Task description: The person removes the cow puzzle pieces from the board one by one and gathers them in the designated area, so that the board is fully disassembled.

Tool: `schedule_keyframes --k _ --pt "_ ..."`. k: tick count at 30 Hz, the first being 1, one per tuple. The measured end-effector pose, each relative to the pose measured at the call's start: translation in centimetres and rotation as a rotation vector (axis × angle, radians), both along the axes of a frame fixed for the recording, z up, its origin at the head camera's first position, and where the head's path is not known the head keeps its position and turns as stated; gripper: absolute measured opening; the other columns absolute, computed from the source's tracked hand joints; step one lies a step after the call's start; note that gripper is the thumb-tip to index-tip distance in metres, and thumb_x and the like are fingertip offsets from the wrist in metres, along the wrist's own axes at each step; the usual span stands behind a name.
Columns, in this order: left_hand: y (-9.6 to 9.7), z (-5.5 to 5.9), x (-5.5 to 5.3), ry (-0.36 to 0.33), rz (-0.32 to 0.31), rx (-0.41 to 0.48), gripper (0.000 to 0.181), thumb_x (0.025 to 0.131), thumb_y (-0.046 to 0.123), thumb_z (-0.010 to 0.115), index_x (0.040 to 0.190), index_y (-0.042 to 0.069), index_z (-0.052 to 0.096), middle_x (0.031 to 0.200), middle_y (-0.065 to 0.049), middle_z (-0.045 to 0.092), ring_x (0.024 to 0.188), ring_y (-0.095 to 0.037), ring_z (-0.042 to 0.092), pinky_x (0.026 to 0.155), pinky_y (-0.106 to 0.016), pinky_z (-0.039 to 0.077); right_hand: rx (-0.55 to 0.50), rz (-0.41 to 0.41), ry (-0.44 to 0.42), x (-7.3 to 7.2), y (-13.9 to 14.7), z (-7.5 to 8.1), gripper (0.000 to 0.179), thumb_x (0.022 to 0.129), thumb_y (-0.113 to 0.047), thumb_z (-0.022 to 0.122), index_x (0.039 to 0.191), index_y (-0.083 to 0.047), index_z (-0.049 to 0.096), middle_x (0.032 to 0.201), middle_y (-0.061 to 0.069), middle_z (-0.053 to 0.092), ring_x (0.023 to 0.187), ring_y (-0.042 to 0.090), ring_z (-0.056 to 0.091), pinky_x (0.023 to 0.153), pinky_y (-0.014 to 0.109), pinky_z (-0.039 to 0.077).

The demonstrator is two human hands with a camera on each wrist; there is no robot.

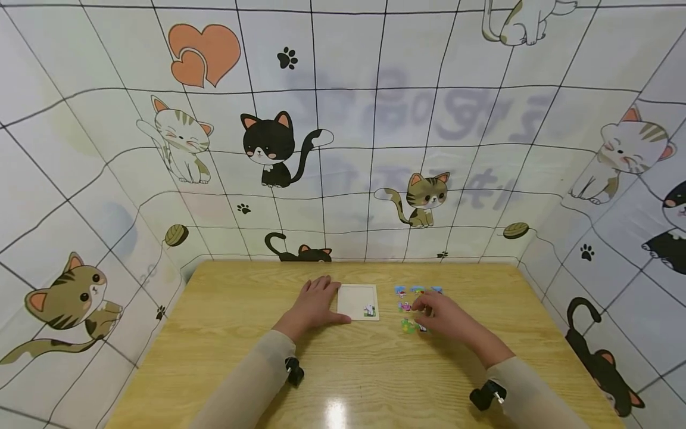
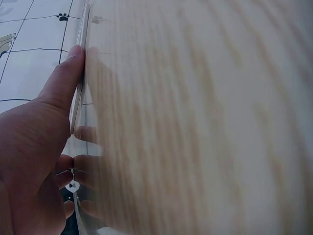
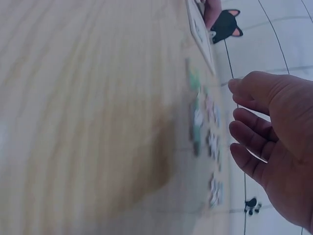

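Observation:
A shallow white puzzle tray (image 1: 354, 297) lies flat on the table, with one picture puzzle piece (image 1: 370, 310) in its near right corner. My left hand (image 1: 316, 304) rests at the tray's left side, fingers extended along it and thumb at the near left corner. To the tray's right are several loose puzzle pieces, among them a green one (image 1: 408, 326), a pink one (image 1: 405, 306) and a blue one (image 1: 400, 291). My right hand (image 1: 442, 313) hovers over these pieces, hiding some. In the right wrist view its fingers (image 3: 252, 134) are loosely bent, with nothing visible between them.
The wooden table (image 1: 257, 298) extends around the tray and pieces. A white cloth (image 1: 348, 131) with black grid lines and cartoon cats hangs behind and on both sides. Small black wrist cameras (image 1: 294, 372) sit at both sleeves.

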State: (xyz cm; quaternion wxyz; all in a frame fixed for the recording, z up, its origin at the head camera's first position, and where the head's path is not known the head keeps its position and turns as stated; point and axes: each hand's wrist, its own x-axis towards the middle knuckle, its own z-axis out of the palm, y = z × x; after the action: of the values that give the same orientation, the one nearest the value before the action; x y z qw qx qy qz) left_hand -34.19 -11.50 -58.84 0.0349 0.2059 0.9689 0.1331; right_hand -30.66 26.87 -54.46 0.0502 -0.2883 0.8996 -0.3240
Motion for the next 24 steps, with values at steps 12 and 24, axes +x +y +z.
schedule_keyframes --k 12,24 --pt "-0.1 -0.1 0.2 -0.006 -0.002 0.012 0.107 0.087 0.081 0.078 0.168 0.019 0.047 0.175 -0.018 0.038 0.163 -0.039 0.032 0.13 -0.066 0.024 0.108 0.064 0.019 -2.2 -5.7 1.1 0.024 0.105 -0.011 0.076 0.126 0.001 0.073 0.113 0.013 0.065 0.094 0.019 0.064 0.077 0.035 0.058" --pt "0.0 0.2 0.2 0.006 -0.003 -0.005 0.107 0.087 0.082 0.076 0.168 0.018 0.047 0.174 -0.018 0.039 0.163 -0.038 0.033 0.13 -0.066 0.025 0.196 0.088 0.04 -3.0 -10.1 -0.5 0.039 0.102 -0.017 0.082 0.137 -0.003 0.073 0.127 0.011 0.062 0.091 0.015 0.062 0.081 0.041 0.057"
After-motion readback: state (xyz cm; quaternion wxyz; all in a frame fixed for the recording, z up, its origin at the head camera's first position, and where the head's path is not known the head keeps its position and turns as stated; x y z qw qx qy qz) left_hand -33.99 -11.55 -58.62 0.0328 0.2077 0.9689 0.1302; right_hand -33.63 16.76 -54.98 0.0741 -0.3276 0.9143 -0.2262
